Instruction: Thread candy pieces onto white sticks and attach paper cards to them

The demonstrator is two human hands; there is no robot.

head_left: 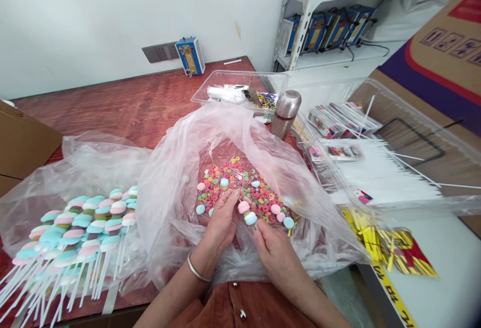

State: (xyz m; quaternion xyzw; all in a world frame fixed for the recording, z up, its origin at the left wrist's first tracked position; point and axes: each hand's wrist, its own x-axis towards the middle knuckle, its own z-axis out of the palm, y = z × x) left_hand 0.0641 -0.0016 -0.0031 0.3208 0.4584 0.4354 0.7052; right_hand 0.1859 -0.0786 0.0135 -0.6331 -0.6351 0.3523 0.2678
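A marshmallow skewer (247,212), with pink and pale-blue pieces and small rings between them, sits between my hands above an open clear plastic bag (165,182). My right hand (276,248) is closed at its blue end; the stick itself is hidden by my fingers. Just left of the pink end, my left hand (223,220) has its fingertips pinched together; what they hold, if anything, cannot be made out. Beneath and beyond the hands lie colourful cereal rings (263,195), with loose marshmallows (288,222) in pink and blue among them.
At left, many finished marshmallow sticks (90,227) lie on plastic. A steel flask (285,115) stands behind the bag, beside a clear tray (205,92). To the right are a bin of white sticks (383,172), yellow ties (370,240) and a large carton (436,62).
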